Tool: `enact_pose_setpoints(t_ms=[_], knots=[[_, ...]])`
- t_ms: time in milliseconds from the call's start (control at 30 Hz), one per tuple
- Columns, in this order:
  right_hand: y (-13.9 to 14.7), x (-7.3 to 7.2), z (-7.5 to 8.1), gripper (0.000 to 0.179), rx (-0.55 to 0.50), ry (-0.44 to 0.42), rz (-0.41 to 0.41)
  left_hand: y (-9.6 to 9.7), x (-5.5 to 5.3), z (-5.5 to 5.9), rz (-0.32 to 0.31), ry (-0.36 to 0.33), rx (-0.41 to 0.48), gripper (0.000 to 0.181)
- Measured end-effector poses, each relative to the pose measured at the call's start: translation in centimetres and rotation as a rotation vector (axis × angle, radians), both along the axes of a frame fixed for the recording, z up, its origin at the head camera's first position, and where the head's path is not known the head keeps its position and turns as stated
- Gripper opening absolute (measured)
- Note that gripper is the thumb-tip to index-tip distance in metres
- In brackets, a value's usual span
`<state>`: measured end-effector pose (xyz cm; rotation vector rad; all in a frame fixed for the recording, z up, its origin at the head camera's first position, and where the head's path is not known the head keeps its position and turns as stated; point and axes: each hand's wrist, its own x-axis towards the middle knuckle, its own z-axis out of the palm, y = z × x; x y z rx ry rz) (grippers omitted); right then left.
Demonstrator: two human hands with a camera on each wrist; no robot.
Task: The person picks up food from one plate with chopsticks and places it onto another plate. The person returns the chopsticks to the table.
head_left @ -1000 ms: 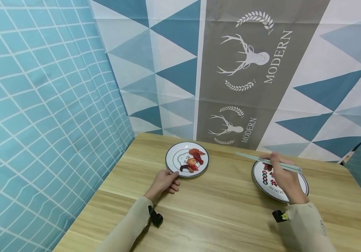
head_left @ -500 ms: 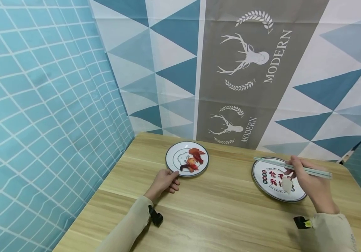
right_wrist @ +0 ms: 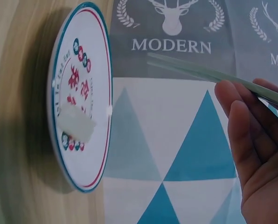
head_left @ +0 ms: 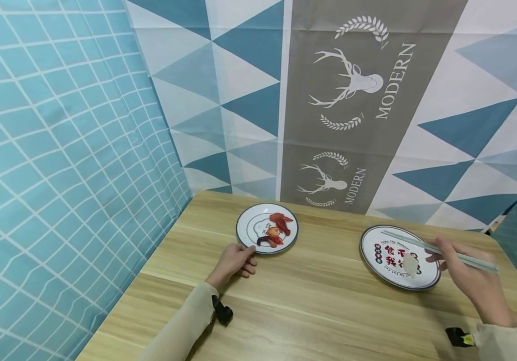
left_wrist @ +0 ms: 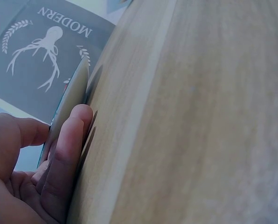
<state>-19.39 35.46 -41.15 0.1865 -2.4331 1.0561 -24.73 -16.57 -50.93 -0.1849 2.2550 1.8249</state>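
My left hand (head_left: 236,260) pinches the near rim of a small white plate (head_left: 250,223) with a dark edge. Thumb above and fingers beneath that rim show in the left wrist view. Several glossy red-brown food pieces (head_left: 281,223) lie on the plate's right side. Pale green chopsticks (head_left: 457,255) are held in my right hand (head_left: 475,281), their tips pointing left over the larger plate's far part. This larger white plate (head_left: 375,240) has red lettering and a dark rim. On it lies a thin whitish piece (head_left: 410,264), also visible in the right wrist view.
Both plates stand on a wood-grain table (head_left: 312,306). A patterned cloth with deer prints (head_left: 330,125) hangs behind its back edge. Blue tile-patterned sheeting (head_left: 69,150) borders the left side. A black strap end (head_left: 222,311) sticks out at the left cuff.
My right hand has moved right and toward me with the chopsticks, uncovering the larger plate and the whitish piece on it. The left hand stays at the small plate's rim.
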Motion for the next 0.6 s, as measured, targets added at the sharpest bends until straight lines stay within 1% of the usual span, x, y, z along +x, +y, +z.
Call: enact_pose_setpoints(t_ms=[133, 367, 500, 600], knots=[[0.5, 0.5, -0.4, 0.035, 0.009, -0.017, -0.002, 0.0, 0.0, 0.0, 0.001, 0.000, -0.005, 0.039], [1.4, 1.6, -1.4, 0.040, 0.087, -0.061, -0.101, 0.1, 0.0, 0.0, -0.001, 0.002, -0.014, 0.039], [2.0, 2.0, -1.9, 0.040, 0.048, -0.049, -0.109, 0.1, 0.0, 0.0, 0.003, 0.001, -0.002, 0.038], [2.4, 2.3, -2.2, 0.038, -0.003, -0.042, -0.127, 0.1, 0.0, 0.0, 0.007, 0.000, 0.004, 0.038]])
